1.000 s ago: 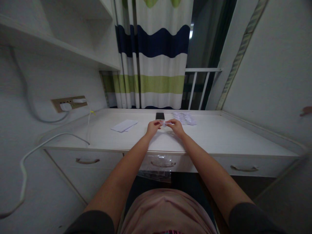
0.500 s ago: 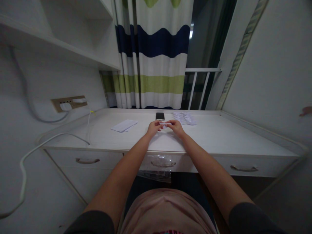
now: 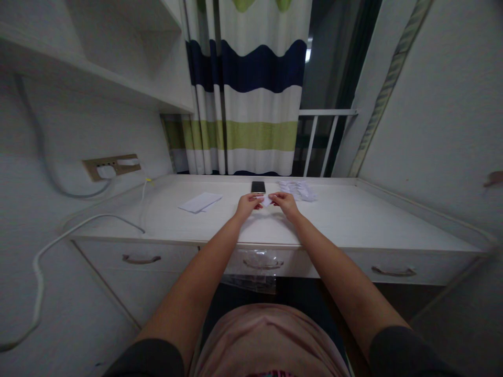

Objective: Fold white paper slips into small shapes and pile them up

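Note:
A small piece of white paper [image 3: 266, 201] is held between my two hands, above the middle of the white desk. My left hand [image 3: 248, 205] pinches its left side, and my right hand [image 3: 284, 203] pinches its right side. Just beyond my fingers lies a dark phone [image 3: 258, 187]. To the left rest white paper sheets [image 3: 201, 202], one partly over another. Behind my right hand is a cluster of folded white paper pieces [image 3: 297, 190]; their exact shape is too small to make out.
The white desk [image 3: 373, 220] has drawers with metal handles along its front. A white cable [image 3: 98, 217] runs over its left end, below a wall socket [image 3: 111, 167]. A striped curtain [image 3: 259, 110] hangs behind. Clear plastic [image 3: 255, 283] hangs at the middle drawer.
The small paper between my hands has turned, showing more of its flat face than the thin edge seen before. My hands have barely shifted.

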Demonstrator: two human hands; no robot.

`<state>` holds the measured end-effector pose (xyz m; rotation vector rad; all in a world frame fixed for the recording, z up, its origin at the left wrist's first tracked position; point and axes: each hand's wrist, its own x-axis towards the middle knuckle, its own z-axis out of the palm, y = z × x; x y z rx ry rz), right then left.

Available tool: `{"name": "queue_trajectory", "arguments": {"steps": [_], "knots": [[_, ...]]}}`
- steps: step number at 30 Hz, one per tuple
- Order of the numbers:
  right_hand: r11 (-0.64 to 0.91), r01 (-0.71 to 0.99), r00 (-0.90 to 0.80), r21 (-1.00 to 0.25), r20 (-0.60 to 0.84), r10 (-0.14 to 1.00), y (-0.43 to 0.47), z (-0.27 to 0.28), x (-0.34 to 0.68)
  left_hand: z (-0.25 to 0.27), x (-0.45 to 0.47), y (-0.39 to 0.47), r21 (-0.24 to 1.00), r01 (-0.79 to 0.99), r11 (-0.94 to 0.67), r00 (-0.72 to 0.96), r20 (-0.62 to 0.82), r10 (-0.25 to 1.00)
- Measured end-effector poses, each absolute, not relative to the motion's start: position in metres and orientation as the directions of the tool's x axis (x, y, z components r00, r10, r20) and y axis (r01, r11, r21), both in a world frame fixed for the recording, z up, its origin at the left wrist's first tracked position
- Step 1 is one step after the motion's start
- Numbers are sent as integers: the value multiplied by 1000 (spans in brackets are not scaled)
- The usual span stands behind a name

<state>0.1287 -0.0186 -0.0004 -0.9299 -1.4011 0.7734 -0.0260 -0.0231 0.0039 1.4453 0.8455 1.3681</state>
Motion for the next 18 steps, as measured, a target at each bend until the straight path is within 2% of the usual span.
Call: {"name": "queue_trajectory", "arguments": {"steps": [18], "knots": [[406,-20,83,-914,403,911,-17,-1,129,6,-25,-23,954,-188,-232,166,264,950]]}}
